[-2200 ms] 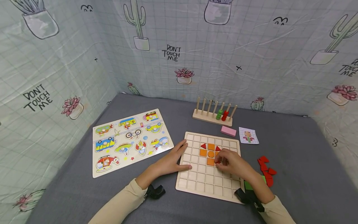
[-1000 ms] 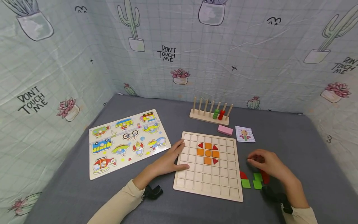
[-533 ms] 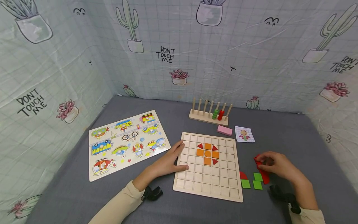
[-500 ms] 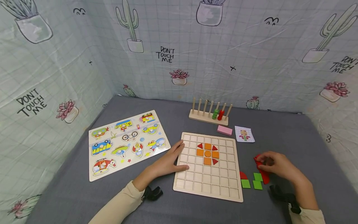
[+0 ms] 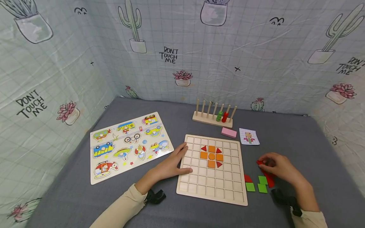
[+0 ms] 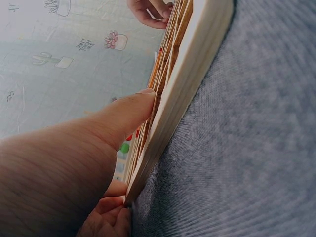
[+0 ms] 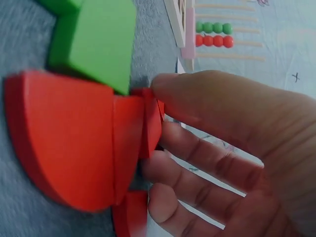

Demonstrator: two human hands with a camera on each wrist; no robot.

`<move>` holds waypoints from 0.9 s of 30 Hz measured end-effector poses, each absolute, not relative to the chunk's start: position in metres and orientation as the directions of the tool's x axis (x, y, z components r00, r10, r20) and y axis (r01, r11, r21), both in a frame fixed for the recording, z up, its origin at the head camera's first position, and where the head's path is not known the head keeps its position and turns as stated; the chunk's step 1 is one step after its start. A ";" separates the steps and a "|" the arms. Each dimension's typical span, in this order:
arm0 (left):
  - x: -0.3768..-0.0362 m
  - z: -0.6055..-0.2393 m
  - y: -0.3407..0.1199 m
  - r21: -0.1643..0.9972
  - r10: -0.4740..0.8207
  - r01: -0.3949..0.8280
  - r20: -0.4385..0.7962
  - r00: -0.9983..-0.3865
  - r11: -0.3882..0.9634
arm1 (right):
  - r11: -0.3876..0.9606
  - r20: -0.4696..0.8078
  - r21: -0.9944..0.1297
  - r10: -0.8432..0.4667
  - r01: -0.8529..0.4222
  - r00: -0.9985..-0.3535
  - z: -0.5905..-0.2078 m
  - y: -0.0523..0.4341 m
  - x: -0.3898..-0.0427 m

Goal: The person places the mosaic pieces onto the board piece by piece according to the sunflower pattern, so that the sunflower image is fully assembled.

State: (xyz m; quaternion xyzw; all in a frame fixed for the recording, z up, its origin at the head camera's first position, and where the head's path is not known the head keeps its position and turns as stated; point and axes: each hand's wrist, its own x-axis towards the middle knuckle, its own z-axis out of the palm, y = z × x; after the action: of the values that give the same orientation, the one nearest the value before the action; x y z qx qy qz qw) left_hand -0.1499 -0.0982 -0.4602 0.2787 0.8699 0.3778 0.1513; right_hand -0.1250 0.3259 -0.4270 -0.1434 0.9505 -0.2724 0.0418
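A wooden grid board [image 5: 199,183] carries orange squares, an orange circle [image 5: 211,156] and red triangles near its middle. Against the board's left edge rests my left hand [image 5: 172,163], its straight thumb lying on the grid and its fingers along the side; the left wrist view shows the thumb [image 6: 131,108] pressing the top. To the right of the board, my right hand [image 5: 278,166] pinches a small red piece [image 5: 259,162] between thumb and fingertips. Other red pieces [image 7: 74,140], one with a rounded edge, lie beside these fingers, partly hidden by the hand in the head view.
Green squares [image 5: 250,187] and a red rounded piece [image 5: 248,179] lie by the board's right edge. Behind are a pattern card [image 5: 249,136], a pink block [image 5: 229,132] and a peg rack [image 5: 212,119] with green and red beads. A vehicle puzzle [image 5: 131,147] lies left.
My right hand has left a red triangle on the board and moved right to the loose red pieces. It has lately shifted slightly left with one. The left hand stays on the board.
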 end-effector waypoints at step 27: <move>-0.150 -0.461 -0.099 0.747 0.599 0.365 -0.055 -0.799 0.556 | 0.739 0.186 -0.519 -0.393 -0.429 -0.901 -0.431 0.302 -0.128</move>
State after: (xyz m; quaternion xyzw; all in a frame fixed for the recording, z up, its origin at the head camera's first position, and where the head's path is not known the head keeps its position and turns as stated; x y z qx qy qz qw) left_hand -0.1496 -0.0987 -0.4607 0.2774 0.8685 0.3811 0.1535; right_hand -0.1279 0.3024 -0.4310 -0.2206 0.9319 -0.2861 -0.0319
